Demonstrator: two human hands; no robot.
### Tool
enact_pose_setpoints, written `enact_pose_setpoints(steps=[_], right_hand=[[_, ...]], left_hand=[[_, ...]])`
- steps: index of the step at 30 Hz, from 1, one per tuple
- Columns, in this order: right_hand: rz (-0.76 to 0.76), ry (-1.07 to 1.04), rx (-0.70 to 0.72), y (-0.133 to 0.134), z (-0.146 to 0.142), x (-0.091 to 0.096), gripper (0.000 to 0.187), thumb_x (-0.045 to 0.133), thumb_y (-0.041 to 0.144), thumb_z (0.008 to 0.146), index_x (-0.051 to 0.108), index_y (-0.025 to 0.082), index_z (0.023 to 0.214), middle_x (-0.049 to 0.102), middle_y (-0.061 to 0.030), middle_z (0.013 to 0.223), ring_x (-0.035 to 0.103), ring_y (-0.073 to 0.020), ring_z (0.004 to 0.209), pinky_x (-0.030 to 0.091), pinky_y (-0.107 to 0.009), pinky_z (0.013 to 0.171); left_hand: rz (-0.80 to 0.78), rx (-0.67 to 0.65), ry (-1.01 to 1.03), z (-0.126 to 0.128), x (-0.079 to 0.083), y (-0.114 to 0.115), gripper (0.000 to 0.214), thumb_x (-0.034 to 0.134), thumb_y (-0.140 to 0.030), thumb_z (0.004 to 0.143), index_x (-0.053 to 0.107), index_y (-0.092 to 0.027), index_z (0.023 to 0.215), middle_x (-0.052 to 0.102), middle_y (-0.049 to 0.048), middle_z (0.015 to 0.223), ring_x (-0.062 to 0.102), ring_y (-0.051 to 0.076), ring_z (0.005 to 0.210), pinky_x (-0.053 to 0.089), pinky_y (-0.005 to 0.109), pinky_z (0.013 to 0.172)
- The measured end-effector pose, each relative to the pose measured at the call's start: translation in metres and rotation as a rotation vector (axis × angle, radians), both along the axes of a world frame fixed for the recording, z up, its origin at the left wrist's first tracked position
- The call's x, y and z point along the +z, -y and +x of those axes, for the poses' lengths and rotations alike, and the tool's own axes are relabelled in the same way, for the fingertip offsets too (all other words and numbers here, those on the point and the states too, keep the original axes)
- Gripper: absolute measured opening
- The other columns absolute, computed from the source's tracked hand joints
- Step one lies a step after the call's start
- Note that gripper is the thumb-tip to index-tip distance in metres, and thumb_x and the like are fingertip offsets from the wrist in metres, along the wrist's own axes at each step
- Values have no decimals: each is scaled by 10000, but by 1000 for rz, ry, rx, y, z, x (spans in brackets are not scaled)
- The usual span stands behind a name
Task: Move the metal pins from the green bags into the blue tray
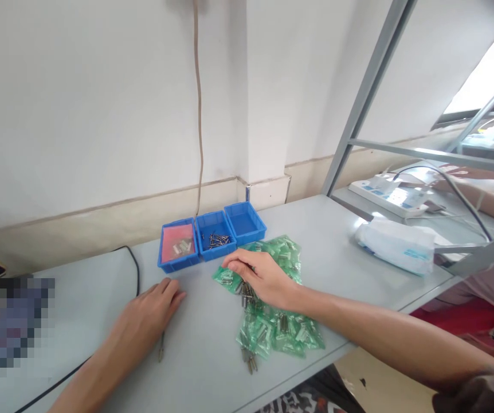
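Green packets (294, 335) of metal parts (249, 293) on desk (199, 361) at lower centre, right hand (266, 275) over them with fingertips bunched, left hand (152, 307) palm down at lower left, cannot tell if pinching anything with either

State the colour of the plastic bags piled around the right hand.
The plastic bags are see-through green, best seen in the head view.

There are three blue trays (210, 222), several green bags (274, 330).
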State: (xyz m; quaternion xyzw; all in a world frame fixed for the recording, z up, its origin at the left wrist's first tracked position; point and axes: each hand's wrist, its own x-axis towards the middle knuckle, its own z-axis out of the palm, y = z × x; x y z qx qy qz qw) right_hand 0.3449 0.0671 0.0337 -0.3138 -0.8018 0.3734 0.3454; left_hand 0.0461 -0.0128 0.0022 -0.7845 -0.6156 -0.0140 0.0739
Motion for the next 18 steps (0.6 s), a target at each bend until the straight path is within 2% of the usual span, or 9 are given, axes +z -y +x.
enact_pose_setpoints(steps=[4, 7, 10, 13, 15, 18], right_hand=[[-10, -6, -28, -1, 0, -1, 355, 473, 450, 1110, 747, 224, 1113, 733, -14, 919, 576, -157, 739, 426, -272, 694], [-22, -9, -23, -3, -1, -3, 352, 487, 458, 1103, 748, 221, 1099, 714, -10, 901, 559, -154, 731, 418, -274, 686], [-44, -11, -12, -4, -1, -5, 360, 488, 467, 1101, 748, 218, 1096, 668, 3, 819, 528, -149, 689, 403, -273, 656], [-60, -17, -3, -3, -1, -7, 354, 493, 462, 1099, 747, 215, 1096, 649, 6, 800, 502, -143, 666, 388, -267, 636], [-67, -20, -1, -3, -1, -7, 336, 504, 453, 1096, 744, 218, 1091, 644, 7, 809, 499, -142, 673, 383, -265, 635], [-95, -29, -2, -2, -1, -7, 319, 496, 443, 1100, 733, 231, 1120, 594, 19, 767, 479, -140, 655, 375, -263, 616]], left_hand=[[62, 32, -126, 17, 3, 3, 423, 226, -340, 1133, 604, -219, 987, 674, 57, 943, 682, 225, 840, 324, 309, 560], [77, 124, -127, 27, 10, 12, 443, 248, -417, 1126, 621, -202, 1020, 668, 73, 887, 668, 242, 784, 367, 319, 595], [76, 145, -68, 32, 13, 30, 473, 274, -524, 1100, 636, -219, 1113, 680, 102, 1015, 670, 282, 883, 431, 351, 667], [124, 152, -13, 33, 8, 50, 535, 332, -631, 1049, 612, -253, 1303, 663, 127, 1154, 640, 316, 963, 457, 375, 677], [155, 172, 21, 32, 3, 60, 569, 345, -634, 1040, 582, -241, 1375, 647, 149, 1206, 631, 327, 975, 481, 389, 677], [183, 122, 30, 28, -1, 61, 508, 345, -573, 1059, 580, -242, 1364, 647, 155, 1212, 642, 322, 974, 506, 398, 695]])
